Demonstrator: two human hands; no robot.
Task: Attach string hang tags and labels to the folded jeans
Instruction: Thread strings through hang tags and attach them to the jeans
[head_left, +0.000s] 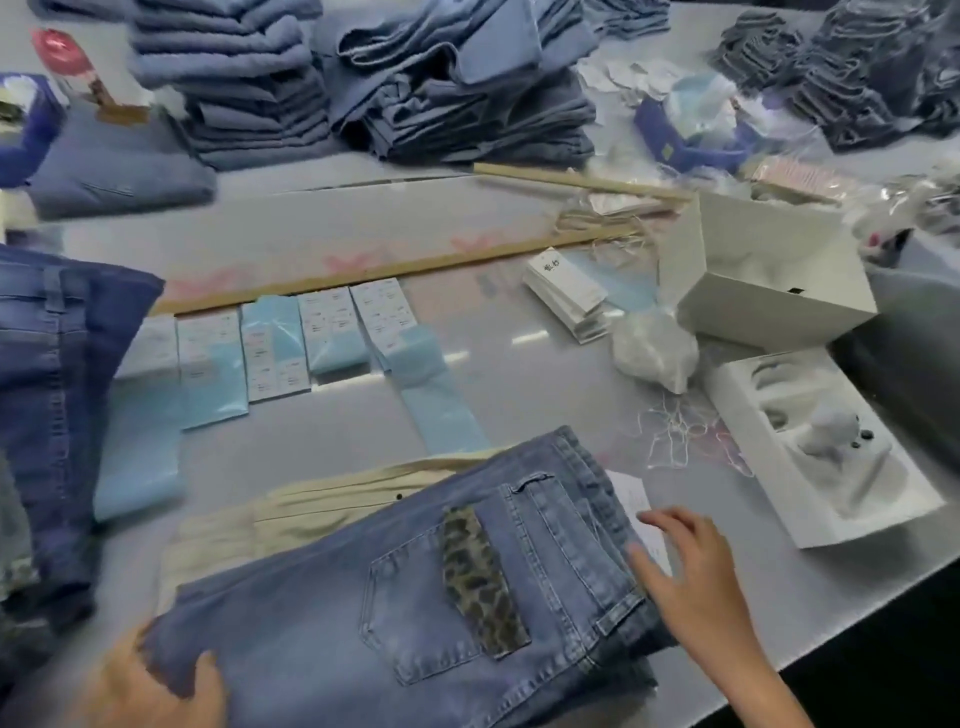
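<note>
A folded pair of light blue jeans (395, 623) lies at the near edge of the table, back pocket up. A leopard-print tag (480, 582) sits on that pocket. A white paper hang tag (635, 501) pokes out past the waistband on the right. My left hand (156, 686) grips the jeans' near left edge, thumb on top of the denim. My right hand (691, 571) has its fingers spread and straight, touching the waistband edge and the white tag.
Beige cloth (311, 514) lies under the jeans. Blue label sheets (270, 348) line the table's middle, with a white hang tag stack (566, 291), loose strings (680, 431) and white boxes (769, 280) to the right. Darker jeans (52, 389) lie at left, tall denim stacks (234, 78) behind.
</note>
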